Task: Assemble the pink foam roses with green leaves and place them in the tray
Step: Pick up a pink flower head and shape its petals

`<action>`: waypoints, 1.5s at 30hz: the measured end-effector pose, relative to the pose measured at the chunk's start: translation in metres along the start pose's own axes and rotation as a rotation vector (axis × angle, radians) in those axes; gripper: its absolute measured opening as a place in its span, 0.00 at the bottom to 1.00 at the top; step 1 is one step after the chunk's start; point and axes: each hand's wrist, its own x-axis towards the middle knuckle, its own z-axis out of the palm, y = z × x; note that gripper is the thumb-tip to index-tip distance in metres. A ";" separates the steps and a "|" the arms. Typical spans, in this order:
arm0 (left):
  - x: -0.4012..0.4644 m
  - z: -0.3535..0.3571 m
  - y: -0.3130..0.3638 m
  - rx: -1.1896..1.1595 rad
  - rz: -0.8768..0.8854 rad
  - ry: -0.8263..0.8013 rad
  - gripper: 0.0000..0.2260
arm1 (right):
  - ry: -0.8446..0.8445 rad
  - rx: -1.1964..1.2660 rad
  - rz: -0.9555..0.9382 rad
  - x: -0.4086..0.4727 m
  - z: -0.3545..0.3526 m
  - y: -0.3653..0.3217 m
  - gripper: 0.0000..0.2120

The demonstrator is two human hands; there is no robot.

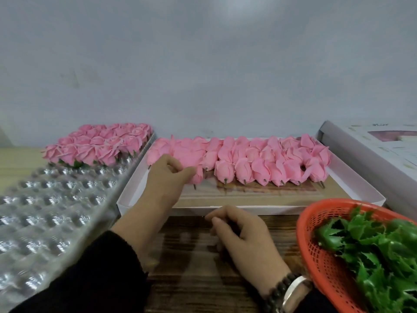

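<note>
Head view: left hand [168,175] reaching into white cardboard box [126,199], fingers curled round a pink foam rose bud [198,176] at left end of front row, pinching it near its base. Right hand [239,236] hovering over wooden table [187,267], fingers loosely curled, nothing visibly held; slight blur, so a small item inside cannot be ruled out. Beaded bracelet and watch [291,290] on right wrist, dark sleeve [97,279] on left arm.

Rows of unassembled rose buds [259,161] lying on their sides in the box, short stem pegs pointing toward the camera. Orange plastic basket [316,251] at right, just beside right hand, full of green leaf calyxes [372,245]. Clear plastic blister tray [52,199] at left, near cells bare, far end filled with finished roses [99,145] standing upright with green showing underneath. Another printed box [372,150] at far right, partly out of view.

Step in hand, judged: picking a fresh bud from the box, start of one assembly cycle. Next move likely calls for lifting bud clear without dragging neighbours, right hand taking one calyx from the basket, threading peg through calyx centre, seating it snug under petals, then setting rose upright in the next free cell beside the finished block. Soft foam, so light pinch near base, not on petals.
</note>
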 end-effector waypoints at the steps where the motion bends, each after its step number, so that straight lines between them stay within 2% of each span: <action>1: -0.013 -0.006 0.003 -0.060 0.013 -0.019 0.14 | 0.045 0.031 0.001 0.001 -0.001 -0.001 0.09; 4: -0.054 -0.018 0.010 -0.205 0.060 -0.079 0.12 | 0.115 0.157 0.023 0.002 -0.001 -0.004 0.08; 9: -0.094 -0.026 0.005 -0.156 0.176 -0.089 0.13 | -0.059 0.161 -0.046 -0.003 0.000 -0.014 0.09; 11: -0.102 -0.026 0.002 -0.151 0.212 -0.103 0.14 | -0.083 0.238 -0.042 -0.005 0.000 -0.015 0.09; 17: -0.102 -0.027 -0.003 0.055 0.333 -0.141 0.14 | -0.122 0.376 0.031 -0.006 0.002 -0.017 0.05; 21: -0.098 -0.026 -0.005 0.231 0.430 -0.158 0.15 | -0.084 0.286 0.054 -0.005 0.006 -0.017 0.08; 23: -0.099 -0.025 -0.006 0.243 0.456 -0.166 0.17 | -0.037 0.257 0.039 -0.005 0.009 -0.016 0.09; 27: -0.101 -0.024 -0.004 0.274 0.487 -0.222 0.31 | 0.011 0.232 0.025 -0.006 0.011 -0.016 0.06; 30: -0.099 -0.028 -0.005 0.240 0.430 -0.262 0.39 | 0.022 0.239 0.025 -0.006 0.006 -0.016 0.06; 32: -0.098 -0.031 -0.007 0.216 0.324 -0.286 0.44 | -0.001 0.261 0.025 -0.006 0.003 -0.017 0.06; 37: -0.098 -0.031 -0.010 -0.068 -0.008 -0.475 0.45 | -0.144 0.164 -0.042 -0.009 0.002 -0.025 0.11; 41: -0.099 -0.029 -0.005 -0.159 -0.056 -0.523 0.35 | -0.238 0.110 -0.084 -0.011 0.007 -0.031 0.10; 45: -0.102 -0.022 -0.003 -0.176 -0.068 -0.420 0.21 | -0.165 0.080 -0.149 -0.012 0.011 -0.030 0.19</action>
